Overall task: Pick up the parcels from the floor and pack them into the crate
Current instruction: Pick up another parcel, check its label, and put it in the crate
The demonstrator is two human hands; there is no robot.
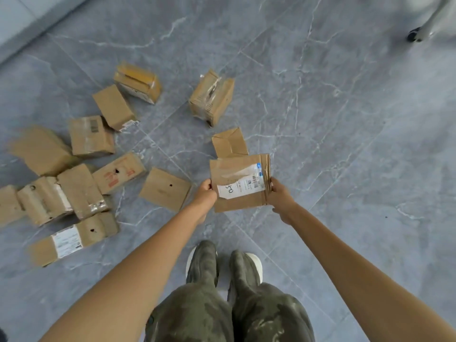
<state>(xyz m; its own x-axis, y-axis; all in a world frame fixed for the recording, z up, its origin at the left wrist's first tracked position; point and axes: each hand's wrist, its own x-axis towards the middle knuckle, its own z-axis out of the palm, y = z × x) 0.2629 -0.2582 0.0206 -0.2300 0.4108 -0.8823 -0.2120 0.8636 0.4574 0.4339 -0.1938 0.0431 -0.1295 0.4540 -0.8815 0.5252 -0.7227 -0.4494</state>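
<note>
Grey marble-veined floor tiles [345, 119], pale wall base [22, 18], castor leg [419, 30] top right.

parcels [81, 186]: brown cardboard. held parcel [240, 183]: brown, white label with black barcode, blue corner mark. one parcel [119, 174]: red print. one parcel [138, 81]: yellow top. floor [345, 119]: grey tiles, white marble veining. trousers [222, 312]: mottled olive green.

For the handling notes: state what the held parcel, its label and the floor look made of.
The held parcel: brown cardboard, matte and creased, with glossy clear tape strips. The label: white paper, printed barcode, probably adhesive. The floor: grey veined tiles with soft sheen and joint lines; stone or ceramic, cannot tell.
</note>
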